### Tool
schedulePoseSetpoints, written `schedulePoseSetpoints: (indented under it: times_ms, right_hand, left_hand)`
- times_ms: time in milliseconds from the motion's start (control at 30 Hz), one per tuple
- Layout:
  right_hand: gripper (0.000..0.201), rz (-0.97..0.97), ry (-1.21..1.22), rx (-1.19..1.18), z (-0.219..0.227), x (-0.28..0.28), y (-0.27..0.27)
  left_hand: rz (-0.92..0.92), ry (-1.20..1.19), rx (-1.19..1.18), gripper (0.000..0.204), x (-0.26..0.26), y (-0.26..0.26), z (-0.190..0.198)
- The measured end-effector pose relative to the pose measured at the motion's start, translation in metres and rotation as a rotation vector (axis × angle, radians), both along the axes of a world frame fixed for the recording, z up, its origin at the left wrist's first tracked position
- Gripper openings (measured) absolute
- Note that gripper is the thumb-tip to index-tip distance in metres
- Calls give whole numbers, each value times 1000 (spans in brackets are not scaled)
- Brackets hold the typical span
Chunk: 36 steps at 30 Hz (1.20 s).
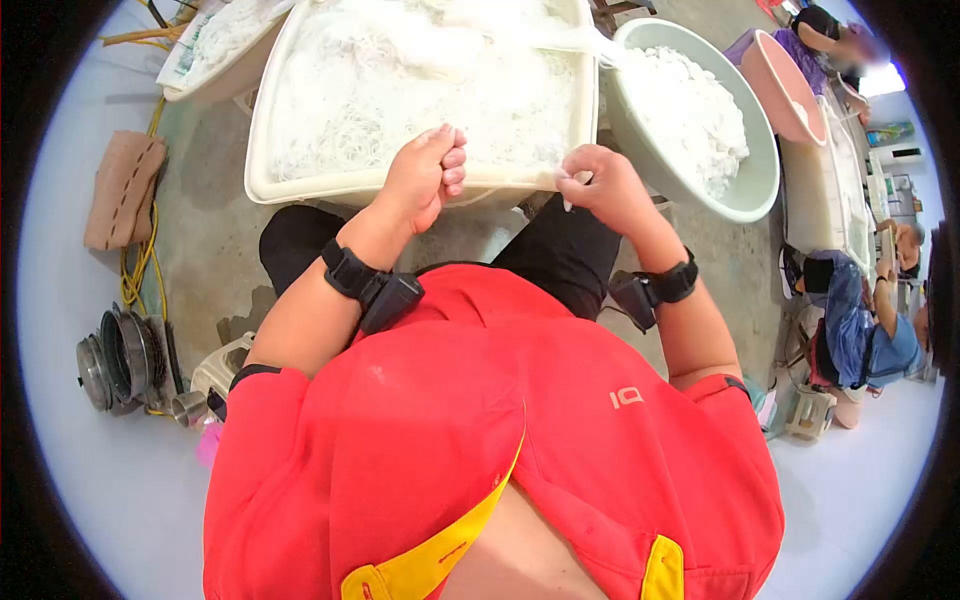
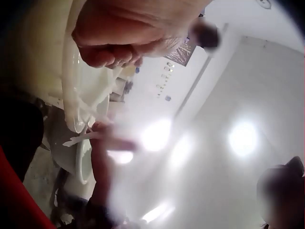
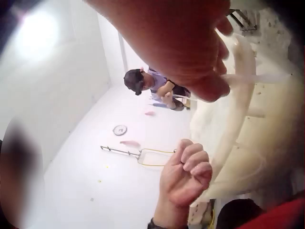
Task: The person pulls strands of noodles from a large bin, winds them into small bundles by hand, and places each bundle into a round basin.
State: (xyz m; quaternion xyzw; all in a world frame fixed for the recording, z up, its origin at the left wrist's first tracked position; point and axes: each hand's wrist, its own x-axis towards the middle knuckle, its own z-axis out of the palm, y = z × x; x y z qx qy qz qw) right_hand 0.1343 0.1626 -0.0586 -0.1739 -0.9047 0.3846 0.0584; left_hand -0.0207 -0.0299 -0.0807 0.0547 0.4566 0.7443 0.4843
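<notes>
In front of the red-clad torso stands a large cream tub (image 1: 255, 150) filled with thin white strands (image 1: 350, 130) in cloudy liquid. My left hand (image 1: 425, 180) hovers at its near rim with fingers curled in, and nothing shows in its grip. By the near right corner, my right hand (image 1: 608, 190) pinches a thin white strip (image 3: 262, 77) between thumb and fingers. The strip's end dangles below the fingertips in the head view. The left wrist view shows pale strips (image 2: 78, 139) at the right hand too.
A grey-green basin (image 1: 755, 195) heaped with white pieces (image 1: 690, 115) stands to the right. Another container (image 1: 255, 55) of white material is at the upper left. Further right are a pink basin (image 1: 775, 80) and other people working. Metal pans (image 1: 125, 355) and a brown mat (image 1: 125, 190) lie left.
</notes>
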Motion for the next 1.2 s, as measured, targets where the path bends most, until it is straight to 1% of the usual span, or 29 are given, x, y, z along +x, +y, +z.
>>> schedulePoseSetpoints:
  times_ms: [33,67,100,133,167,233,267,300,333,433,567,667,767,867,900,967,1000,1033,1100,1133,1200]
  right_hand:
    - [19,-47,-137,-300,14,0,0]
    - [20,-34,-89,-505,21,0,0]
    - [19,-6,2,-644,32,-1,-4]
    - [19,23,94,-781,44,-2,-10]
    - [18,55,189,-917,51,-5,-15]
    - [18,68,274,-950,53,-11,-17]
    - [19,66,297,-963,54,-16,-20]
    - [19,62,320,-976,56,-20,-21]
    - [20,85,378,-932,49,-26,-19]
    - [21,3,465,-964,42,-35,-20]
    - [26,-74,399,-1063,43,-38,-14]
    - [28,-21,355,-1045,38,-41,-12]
    - [28,-74,406,-943,32,-47,-17]
    - [26,-44,363,-914,24,-49,-11]
    - [26,-58,239,-651,24,-49,-8]
    - [27,-79,-12,-126,33,-48,-4]
    - [26,-122,-8,44,42,-48,-10]
    - [26,-95,85,6,39,-49,-13]
    - [25,-39,278,-63,36,-55,-16]
    - [21,34,199,-111,48,-55,-21]
    - [19,236,304,-155,45,-57,-19]
  left_hand:
    - [-37,-13,27,21,2,2,5]
    - [-75,-26,53,21,4,5,10]
    - [-114,-38,81,22,6,7,14]
    - [-144,11,77,23,5,9,11]
    - [-157,-10,121,24,10,13,19]
    - [-186,-55,207,28,25,23,42]
    - [-254,-66,226,30,25,25,45]
    - [-324,-79,243,33,24,27,48]
    - [-396,-93,260,36,23,28,50]
    - [-491,-115,219,40,19,28,48]
    - [-504,-60,193,37,19,28,48]
    - [-507,53,119,32,19,27,57]
    - [-536,208,47,29,16,27,56]
    - [-521,320,-26,30,15,24,53]
    - [-523,359,-51,30,10,23,50]
    - [-443,1186,-137,28,-6,23,49]
    - [-382,1596,-178,27,-8,23,49]
    - [-474,1663,-226,26,-9,21,51]
    - [-656,1799,-323,24,-5,14,93]
    - [-672,1846,-287,20,-1,12,105]
    - [-560,1747,-117,20,-7,10,113]
